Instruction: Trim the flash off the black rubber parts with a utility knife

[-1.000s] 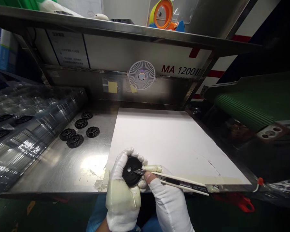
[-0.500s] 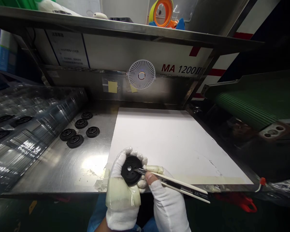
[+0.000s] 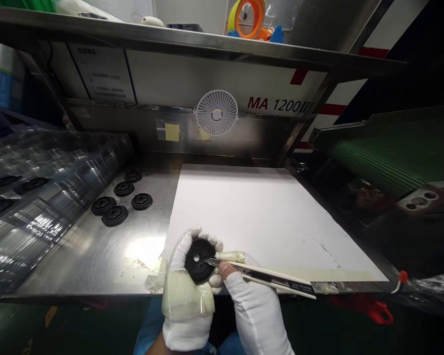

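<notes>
Gloved hands work at the front edge of a steel counter [image 3: 92, 251]. The left hand [image 3: 187, 301] cradles a black rubber disc [image 3: 197, 261] with a central hole, its fingers [image 3: 179, 246] curled around the rim from behind, and the disc sits over the near corner of a white sheet [image 3: 262, 217] taped to the counter. The right hand [image 3: 255, 310] pinches a slim craft knife [image 3: 274, 278], thumb and fingers pressed together on its long white-and-black handle, and the blade tip touches the disc's face just beside the hole. Five ribbed black discs [image 3: 124, 189] lie apart from the hands on the bare steel, and more sit in clear plastic trays [image 3: 33, 217] further left. A small white fan [image 3: 217, 114] is fixed to the panel behind the counter, and a green ribbed belt [image 3: 377, 158] runs along the right.
</notes>
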The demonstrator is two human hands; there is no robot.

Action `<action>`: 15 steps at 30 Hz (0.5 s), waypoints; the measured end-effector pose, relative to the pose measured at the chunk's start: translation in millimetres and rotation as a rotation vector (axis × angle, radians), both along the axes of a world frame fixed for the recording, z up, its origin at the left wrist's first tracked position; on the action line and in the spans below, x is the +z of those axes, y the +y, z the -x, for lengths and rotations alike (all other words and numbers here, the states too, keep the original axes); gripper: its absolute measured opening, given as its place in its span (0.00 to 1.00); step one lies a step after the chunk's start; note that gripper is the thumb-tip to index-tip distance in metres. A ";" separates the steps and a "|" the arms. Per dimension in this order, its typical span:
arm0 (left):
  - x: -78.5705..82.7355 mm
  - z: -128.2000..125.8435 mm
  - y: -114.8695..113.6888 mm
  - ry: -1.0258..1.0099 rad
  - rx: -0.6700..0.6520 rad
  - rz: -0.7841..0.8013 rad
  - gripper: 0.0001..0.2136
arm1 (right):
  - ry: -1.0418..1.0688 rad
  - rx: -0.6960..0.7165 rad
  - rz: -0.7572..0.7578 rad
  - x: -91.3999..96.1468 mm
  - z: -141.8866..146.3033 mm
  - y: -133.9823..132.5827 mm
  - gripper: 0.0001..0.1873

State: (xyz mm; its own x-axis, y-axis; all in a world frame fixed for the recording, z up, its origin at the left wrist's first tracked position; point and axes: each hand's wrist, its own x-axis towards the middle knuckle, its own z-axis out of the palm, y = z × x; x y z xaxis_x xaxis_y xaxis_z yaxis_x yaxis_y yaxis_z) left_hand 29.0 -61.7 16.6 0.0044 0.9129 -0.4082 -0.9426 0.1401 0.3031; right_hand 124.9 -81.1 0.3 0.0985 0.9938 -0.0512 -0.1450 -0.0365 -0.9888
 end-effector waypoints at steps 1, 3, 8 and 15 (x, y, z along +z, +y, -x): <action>0.1 0.2 -0.1 -0.012 -0.003 0.009 0.08 | 0.016 0.004 0.014 0.2 -0.2 0.3 0.09; 0.9 0.6 -0.1 -0.024 -0.015 0.023 0.10 | 0.085 0.036 0.065 1.8 0.1 1.3 0.09; 6.7 2.8 -0.2 0.138 -0.008 0.016 0.15 | 0.230 -0.001 0.074 10.0 1.2 5.2 0.11; -14.6 21.1 -5.5 0.593 -0.232 -0.167 0.17 | 0.472 0.054 0.082 28.1 -8.9 5.3 0.11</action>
